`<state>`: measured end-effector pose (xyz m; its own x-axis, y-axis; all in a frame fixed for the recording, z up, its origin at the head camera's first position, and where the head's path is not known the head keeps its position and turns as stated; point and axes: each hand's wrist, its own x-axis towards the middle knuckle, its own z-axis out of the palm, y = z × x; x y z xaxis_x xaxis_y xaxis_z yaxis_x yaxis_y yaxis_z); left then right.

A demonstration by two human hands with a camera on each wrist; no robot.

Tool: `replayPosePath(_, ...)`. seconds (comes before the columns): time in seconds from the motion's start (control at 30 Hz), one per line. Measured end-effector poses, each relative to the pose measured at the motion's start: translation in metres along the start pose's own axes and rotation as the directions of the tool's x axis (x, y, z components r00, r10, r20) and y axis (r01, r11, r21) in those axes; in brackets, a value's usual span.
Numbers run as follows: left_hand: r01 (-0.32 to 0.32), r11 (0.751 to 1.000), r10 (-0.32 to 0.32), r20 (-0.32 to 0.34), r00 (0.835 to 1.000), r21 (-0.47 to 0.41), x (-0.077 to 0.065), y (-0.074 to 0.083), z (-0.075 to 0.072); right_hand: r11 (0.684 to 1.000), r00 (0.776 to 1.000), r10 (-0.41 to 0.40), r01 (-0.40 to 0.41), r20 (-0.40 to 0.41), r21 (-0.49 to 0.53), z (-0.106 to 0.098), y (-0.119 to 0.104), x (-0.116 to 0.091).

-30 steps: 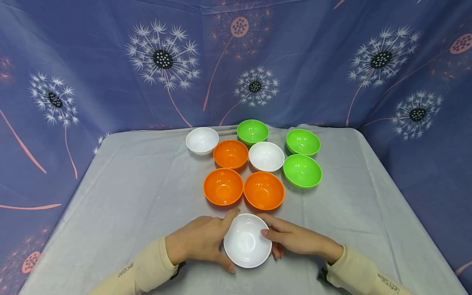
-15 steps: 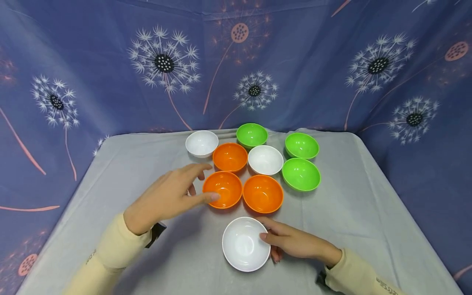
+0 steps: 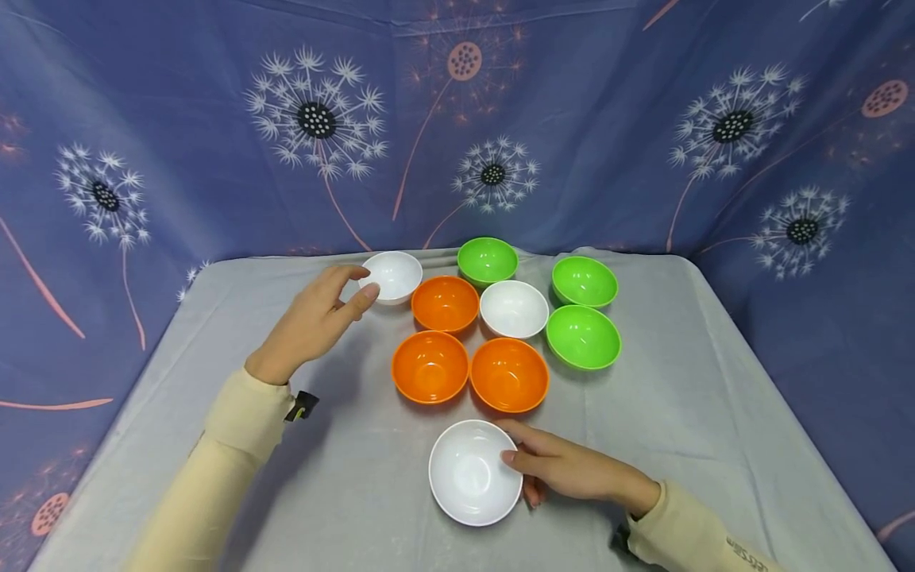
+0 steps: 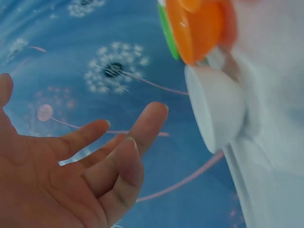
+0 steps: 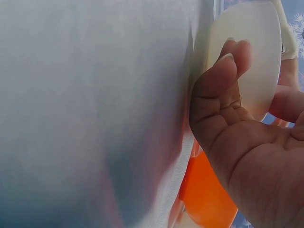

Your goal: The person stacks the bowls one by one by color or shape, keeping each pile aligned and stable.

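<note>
My right hand (image 3: 565, 465) holds the near white bowl (image 3: 472, 485) by its right side, thumb over the rim and the other fingers along the outer wall. In the right wrist view the curled fingers (image 5: 221, 78) lie against that bowl's wall (image 5: 261, 52). My left hand (image 3: 307, 322) reaches over the cloth to the far-left white bowl (image 3: 393, 278), thumb and fingers spread at its left rim. The left wrist view has a gap between the fingers (image 4: 152, 118) and this bowl (image 4: 218, 107); nothing is in that hand.
Between the hands stand several orange bowls (image 3: 430, 367). Another white bowl (image 3: 515, 310) is behind them, close to a green bowl (image 3: 584, 338) on the right. More green bowls (image 3: 488, 260) stand toward the back. A dandelion-print curtain (image 3: 600, 135) rises behind the grey tablecloth (image 3: 679, 381).
My left hand has left the near white bowl, passed over the left orange bowl and moved away to the far-left white bowl. My right hand has kept its hold on the near bowl.
</note>
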<state>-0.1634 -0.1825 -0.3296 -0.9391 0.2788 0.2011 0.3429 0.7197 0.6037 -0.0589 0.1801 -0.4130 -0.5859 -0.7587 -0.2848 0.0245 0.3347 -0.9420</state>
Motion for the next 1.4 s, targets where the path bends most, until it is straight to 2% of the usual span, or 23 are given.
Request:
replayPosePath(0.1,0.042,0.999,-0.042,-0.011,0.999,0.017,0.003,-0.008,0.002,1.0,1.0,-0.013,0.013,0.005,0.002,0.0,0.0,0.0)
replayPosePath(0.27,0.096,0.995,-0.096,-0.012,0.995,0.013,0.007,-0.015,0.006,1.0,1.0,0.011,-0.011,0.006,-0.001,0.0,0.0,0.001)
replayPosePath(0.47,0.147,0.986,-0.147,0.001,0.989,-0.077,0.018,-0.027,0.014,1.0,1.0,0.02,-0.02,0.006,-0.006,-0.001,0.0,0.0)
replayPosePath(0.67,0.224,0.944,-0.22,0.043,0.974,-0.243,0.026,-0.037,0.021,1.0,1.0,0.027,-0.027,-0.003,0.007,-0.001,0.001,0.0)
replayPosePath(0.83,0.288,0.921,-0.278,0.075,0.958,-0.262,0.031,-0.041,0.025,1.0,1.0,0.003,-0.003,-0.001,0.008,0.0,0.002,0.001)
replayPosePath(0.97,0.32,0.902,-0.314,0.068,0.947,-0.29,0.036,-0.044,0.029,1.0,1.0,0.001,-0.001,-0.001,0.008,0.001,0.002,0.001)
replayPosePath(1.1,0.359,0.87,-0.356,0.073,0.932,-0.339,0.04,-0.047,0.033,1.0,1.0,0.001,-0.001,0.001,0.013,0.001,0.002,0.001)
replayPosePath(1.2,0.369,0.853,-0.368,0.077,0.927,-0.369,0.043,-0.051,0.036,1.0,1.0,0.007,-0.007,-0.001,0.014,0.001,0.003,0.001)
replayPosePath(1.4,0.342,0.856,-0.359,0.03,0.933,-0.387,0.048,-0.058,0.042,1.0,1.0,0.01,-0.01,0.002,0.019,0.0,0.003,0.001)
